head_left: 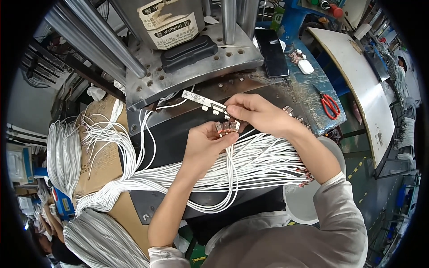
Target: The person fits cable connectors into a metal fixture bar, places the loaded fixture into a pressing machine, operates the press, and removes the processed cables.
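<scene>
Left hand [206, 144] pinches copper cable connectors [228, 127]; right hand [255, 114], at 1 o'clock, grips the metal jig bar [203, 101]. Seat each squarely.

Black tabletop [170, 134] sits under the grey press base [187, 67]. White cables [259, 165] lie in a bundle across it, connector ends [306, 176] at the right edge, a few looping over the front. Further loose cables trail left onto a cardboard box [105, 156]. Behind, on the worn blue bench [313, 96]: black phone [272, 51], white charger [305, 66], red scissors [330, 105].
</scene>
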A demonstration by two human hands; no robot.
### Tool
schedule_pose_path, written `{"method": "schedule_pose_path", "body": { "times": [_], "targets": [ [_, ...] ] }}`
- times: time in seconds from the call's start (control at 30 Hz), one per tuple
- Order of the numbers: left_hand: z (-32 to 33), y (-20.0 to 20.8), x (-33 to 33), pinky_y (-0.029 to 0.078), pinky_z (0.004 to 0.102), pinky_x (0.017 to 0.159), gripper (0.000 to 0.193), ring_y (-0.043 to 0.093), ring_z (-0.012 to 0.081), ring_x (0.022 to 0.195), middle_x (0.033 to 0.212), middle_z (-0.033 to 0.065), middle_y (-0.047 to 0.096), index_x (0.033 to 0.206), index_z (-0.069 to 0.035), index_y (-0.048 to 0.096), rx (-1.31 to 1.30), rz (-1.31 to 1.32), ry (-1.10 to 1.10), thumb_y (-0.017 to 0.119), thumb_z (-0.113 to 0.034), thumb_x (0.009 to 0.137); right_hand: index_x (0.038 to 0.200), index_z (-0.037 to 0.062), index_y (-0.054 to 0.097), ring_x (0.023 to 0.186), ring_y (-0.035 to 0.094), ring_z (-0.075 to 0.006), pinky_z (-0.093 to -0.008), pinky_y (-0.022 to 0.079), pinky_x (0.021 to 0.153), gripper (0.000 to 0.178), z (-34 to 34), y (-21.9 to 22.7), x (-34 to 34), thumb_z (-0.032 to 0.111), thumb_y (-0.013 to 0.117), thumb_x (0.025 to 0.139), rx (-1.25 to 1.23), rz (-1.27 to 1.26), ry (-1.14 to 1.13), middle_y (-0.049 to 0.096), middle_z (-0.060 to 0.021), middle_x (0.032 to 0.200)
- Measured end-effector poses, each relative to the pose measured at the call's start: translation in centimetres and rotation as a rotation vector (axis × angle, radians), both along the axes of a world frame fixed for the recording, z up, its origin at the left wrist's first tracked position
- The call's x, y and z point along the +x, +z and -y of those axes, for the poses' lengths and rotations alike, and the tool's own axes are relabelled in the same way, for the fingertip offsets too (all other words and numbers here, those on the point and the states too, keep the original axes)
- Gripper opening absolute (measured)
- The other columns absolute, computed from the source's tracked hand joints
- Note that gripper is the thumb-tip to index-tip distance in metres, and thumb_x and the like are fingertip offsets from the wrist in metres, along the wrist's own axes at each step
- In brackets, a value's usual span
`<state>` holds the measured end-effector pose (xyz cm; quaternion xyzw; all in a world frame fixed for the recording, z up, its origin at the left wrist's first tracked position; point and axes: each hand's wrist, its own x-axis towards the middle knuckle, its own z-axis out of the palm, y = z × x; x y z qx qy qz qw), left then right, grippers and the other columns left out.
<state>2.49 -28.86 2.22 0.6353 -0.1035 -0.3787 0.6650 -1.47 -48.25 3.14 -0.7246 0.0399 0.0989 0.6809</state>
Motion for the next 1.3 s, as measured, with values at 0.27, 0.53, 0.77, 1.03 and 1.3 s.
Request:
{"method": "schedule_pose_path", "body": {
  "times": [0.27,0.53,0.77,1.03,1.3],
  "targets": [
    [-0.3,0.1,0.4,0.051,0.0216,0.064,0.013,0.062,0.0065,0.072,0.086,0.0031,0.068,0.099,0.002,0.069,-0.019,-0.081,0.005,0.075,-0.006,0.091,0.119,-0.0003,0.062,0.074,0.054,-0.0039,-0.0209,0.042,0.062,0.029,0.6,1.3,-0.5,0.024,0.058,0.104,-0.056,-0.051,-0.002,0.063,0.0013,0.088],
    [-0.6,0.4,0.5,0.053,0.0227,0.065,0.016,0.063,0.0084,0.071,0.085,0.0033,0.068,0.1,0.002,0.07,0.001,-0.142,-0.007,0.075,-0.01,0.091,0.114,0.0001,0.065,0.071,0.051,-0.0026,-0.0207,0.039,0.06,0.027,0.8,1.0,-0.7,0.023,0.061,0.102,-0.069,0.007,0.047,0.065,0.0028,0.085],
    [-1.0,0.3,0.8,0.057,0.0241,0.067,0.019,0.065,0.0096,0.073,0.086,0.0039,0.068,0.103,0.002,0.069,-0.003,-0.149,-0.056,0.075,-0.012,0.092,0.113,-0.0011,0.066,0.074,0.055,-0.0019,-0.02,0.04,0.062,0.027,1.2,1.4,-0.6,0.023,0.064,0.1,-0.054,-0.022,0.066,0.067,0.0021,0.087],
    [-2.8,1.3,1.4,0.06,0.026,0.07,0.031,0.068,0.0115,0.078,0.089,0.0065,0.07,0.117,0.004,0.067,-0.029,-0.17,-0.144,0.075,-0.012,0.091,0.112,-0.0008,0.068,0.067,0.057,-0.0041,-0.0195,0.043,0.057,0.029,1.4,1.2,-0.8,0.014,0.077,0.089,-0.097,-0.051,0.027,0.069,-0.0013,0.086],
    [-2.3,1.2,1.2,0.061,0.0251,0.069,0.036,0.069,0.0122,0.078,0.091,0.0072,0.07,0.122,0.005,0.065,0.006,-0.146,-0.184,0.074,-0.012,0.092,0.112,-0.0037,0.068,0.064,0.059,-0.0056,-0.0207,0.045,0.057,0.035,1.3,0.5,-0.6,0.012,0.082,0.084,-0.099,-0.076,0.041,0.071,-0.0041,0.082]
  ]
}}
